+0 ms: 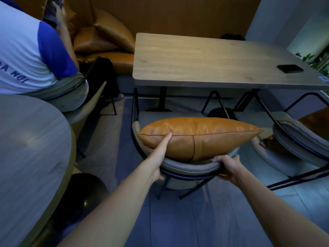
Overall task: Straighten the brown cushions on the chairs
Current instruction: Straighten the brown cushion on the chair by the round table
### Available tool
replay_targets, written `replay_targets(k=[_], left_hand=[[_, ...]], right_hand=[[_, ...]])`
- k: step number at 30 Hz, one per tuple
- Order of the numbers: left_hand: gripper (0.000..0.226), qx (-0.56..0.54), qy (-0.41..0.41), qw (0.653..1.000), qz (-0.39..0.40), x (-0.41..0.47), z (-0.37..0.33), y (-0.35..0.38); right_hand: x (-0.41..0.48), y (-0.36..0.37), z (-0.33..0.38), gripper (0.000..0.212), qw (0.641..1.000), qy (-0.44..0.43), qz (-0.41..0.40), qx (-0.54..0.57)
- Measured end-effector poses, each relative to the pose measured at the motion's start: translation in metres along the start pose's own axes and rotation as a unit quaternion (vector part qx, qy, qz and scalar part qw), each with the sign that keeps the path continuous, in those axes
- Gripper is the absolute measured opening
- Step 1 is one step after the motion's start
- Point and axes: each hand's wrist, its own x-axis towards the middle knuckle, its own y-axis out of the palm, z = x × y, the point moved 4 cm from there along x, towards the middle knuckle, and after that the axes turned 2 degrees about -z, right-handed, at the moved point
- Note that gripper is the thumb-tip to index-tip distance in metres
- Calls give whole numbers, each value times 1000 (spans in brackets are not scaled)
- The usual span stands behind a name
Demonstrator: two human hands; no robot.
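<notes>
Left hand [161, 154] flat against the brown cushion [195, 138], right hand [227, 167] gripping the chair [187, 166] by the wooden table [204, 61].

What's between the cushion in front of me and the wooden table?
In the head view, only the chair's grey seat lies between the brown cushion and the wooden table; it is bare.

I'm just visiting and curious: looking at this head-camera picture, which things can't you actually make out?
- Left hand: its fingers go behind the brown cushion, so the grip is hidden.
- Right hand: fingertips curl under the chair's backrest.
- Second cushion: cut off by the right edge and partly behind its chair.
- Dark flat object on the table: too small to identify.
</notes>
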Motion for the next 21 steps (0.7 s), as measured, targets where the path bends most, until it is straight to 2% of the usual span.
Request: replay_targets(k=[3,7,11,12,13,15,16,17,19,21], left_hand=[[121,6,0,1000,0,0,-2,7],[125,14,0,1000,3,0,-2,6],[133,3,8,1000,3,-2,1,6],[136,-6,15,1000,-6,-1,2,6],[141,-16,24,999,-20,-1,2,7],[152,-50,54,995,-63,-1,3,5],[153,-67,72,992,-85,0,3,3],[149,-83,88,987,-103,-1,3,1],[140,-96,107,982,-125,-2,3,-6],[142,-100,114,981,-118,-3,2,-10]], right_hand=[[8,-4,3,97,999,-3,15,-30],[3,-4,2,81,999,-17,5,-50],[-9,-1,7,108,976,-103,-108,-158],[-16,0,9,102,956,-138,-139,-219],[-24,1,11,88,921,-191,-173,-293],[-45,10,14,51,814,-337,-227,-414],[-53,17,10,42,759,-408,-229,-453],[-63,25,5,43,718,-462,-215,-474],[-77,41,-6,48,670,-517,-152,-511],[-86,62,-9,50,623,-515,-106,-579]])
